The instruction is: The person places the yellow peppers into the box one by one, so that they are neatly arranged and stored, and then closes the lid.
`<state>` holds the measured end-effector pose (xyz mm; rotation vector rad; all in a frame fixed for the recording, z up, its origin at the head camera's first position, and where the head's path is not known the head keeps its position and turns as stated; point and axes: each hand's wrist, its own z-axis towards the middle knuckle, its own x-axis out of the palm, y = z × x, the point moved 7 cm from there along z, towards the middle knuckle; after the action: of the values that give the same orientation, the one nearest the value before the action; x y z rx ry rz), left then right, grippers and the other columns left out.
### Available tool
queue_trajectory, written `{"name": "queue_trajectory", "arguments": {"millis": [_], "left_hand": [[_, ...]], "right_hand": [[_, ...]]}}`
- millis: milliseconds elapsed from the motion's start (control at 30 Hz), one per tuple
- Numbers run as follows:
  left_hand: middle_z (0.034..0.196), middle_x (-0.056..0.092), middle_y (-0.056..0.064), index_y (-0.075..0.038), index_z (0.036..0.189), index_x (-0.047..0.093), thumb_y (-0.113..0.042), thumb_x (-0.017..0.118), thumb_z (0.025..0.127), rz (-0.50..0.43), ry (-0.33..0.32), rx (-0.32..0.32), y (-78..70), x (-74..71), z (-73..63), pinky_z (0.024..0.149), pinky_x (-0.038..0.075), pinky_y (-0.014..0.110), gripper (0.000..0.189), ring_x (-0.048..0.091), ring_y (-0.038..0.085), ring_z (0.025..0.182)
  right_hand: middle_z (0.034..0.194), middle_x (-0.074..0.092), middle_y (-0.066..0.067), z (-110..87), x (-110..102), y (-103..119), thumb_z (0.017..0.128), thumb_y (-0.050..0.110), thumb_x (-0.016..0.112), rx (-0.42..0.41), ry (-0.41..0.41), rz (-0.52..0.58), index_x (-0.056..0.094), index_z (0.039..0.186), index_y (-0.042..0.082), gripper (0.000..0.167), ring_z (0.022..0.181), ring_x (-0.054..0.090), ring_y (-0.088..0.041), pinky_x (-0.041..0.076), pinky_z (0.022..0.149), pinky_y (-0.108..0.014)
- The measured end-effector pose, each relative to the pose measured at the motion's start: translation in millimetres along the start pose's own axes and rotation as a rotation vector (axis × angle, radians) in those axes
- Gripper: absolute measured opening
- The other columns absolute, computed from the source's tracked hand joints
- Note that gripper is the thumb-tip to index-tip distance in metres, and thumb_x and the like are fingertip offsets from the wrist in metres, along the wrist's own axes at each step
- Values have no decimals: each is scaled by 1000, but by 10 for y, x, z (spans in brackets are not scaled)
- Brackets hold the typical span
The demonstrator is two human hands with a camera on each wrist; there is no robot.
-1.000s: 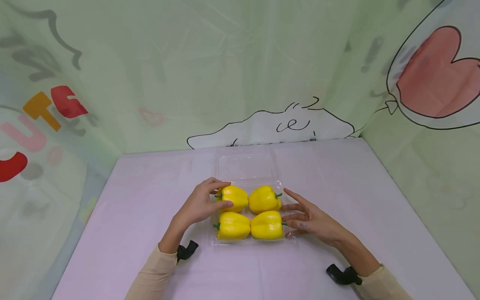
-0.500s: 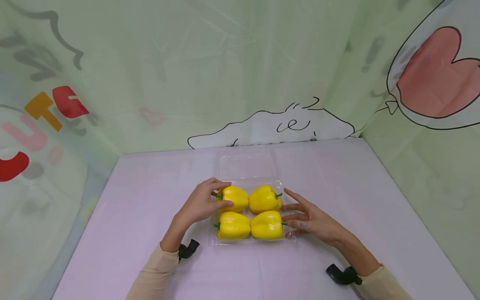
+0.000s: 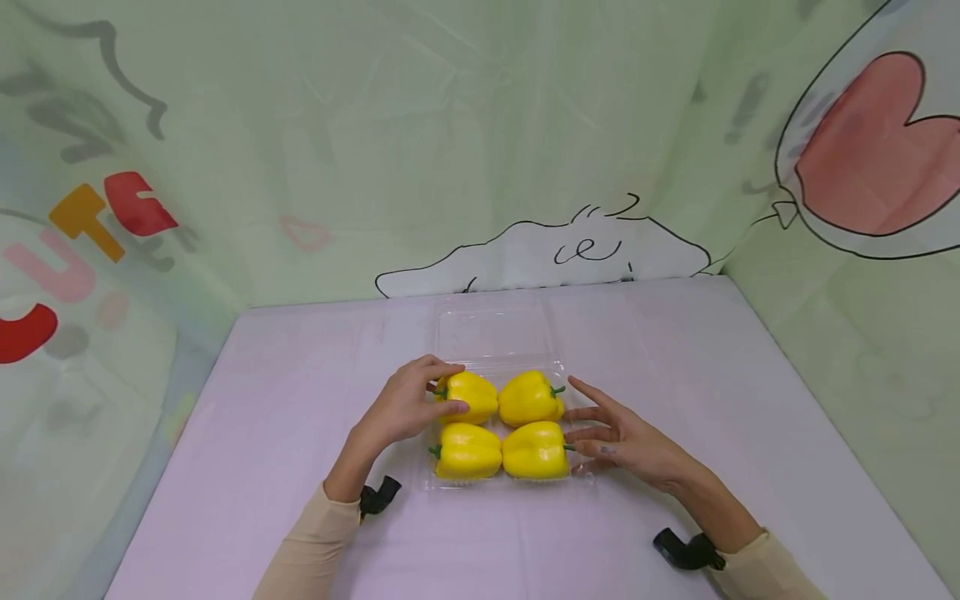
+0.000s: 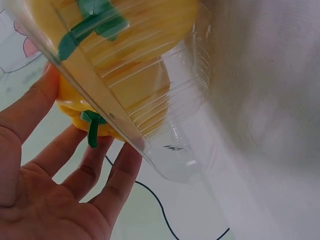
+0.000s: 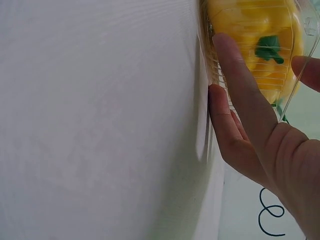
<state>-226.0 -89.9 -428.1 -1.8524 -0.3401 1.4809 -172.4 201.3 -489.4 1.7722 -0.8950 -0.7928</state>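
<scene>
A clear plastic clamshell box (image 3: 495, 488) lies on the table with several yellow bell peppers in two rows. My left hand (image 3: 408, 404) holds the far-left bell pepper (image 3: 476, 395), thumb on its near side and fingers at its far side. The left wrist view shows that pepper's green stem (image 4: 93, 131) and the box's ribbed wall. Against the box's right wall rests my right hand (image 3: 633, 443), fingers fairly straight and spread. Seen from the right wrist, its fingers (image 5: 240, 75) touch the ribbed wall beside a pepper (image 5: 280, 30), with one fingertip near the rim.
The box's transparent lid (image 3: 491, 333) lies folded back toward the far edge of the table (image 3: 300, 375), which has a pale lilac cover. A green printed curtain (image 3: 465, 142) stands behind and at both sides. Black wrist devices (image 3: 381, 496) sit at both sleeves.
My left hand and the far-left pepper have shifted very slightly to the right. The right hand has stayed practically in place.
</scene>
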Motion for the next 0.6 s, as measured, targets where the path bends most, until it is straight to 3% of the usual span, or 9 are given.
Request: {"name": "queue_trajectory", "arguments": {"millis": [600], "left_hand": [[126, 68, 4, -19, 143, 69, -32, 87, 89, 42, 17, -19, 15, 16, 30, 100, 59, 42, 59, 66, 24, 110]], "right_hand": [[163, 32, -38, -4, 15, 27, 98, 21, 77, -7, 7, -2, 6, 172, 24, 103, 134, 60, -44, 66, 87, -45]]}}
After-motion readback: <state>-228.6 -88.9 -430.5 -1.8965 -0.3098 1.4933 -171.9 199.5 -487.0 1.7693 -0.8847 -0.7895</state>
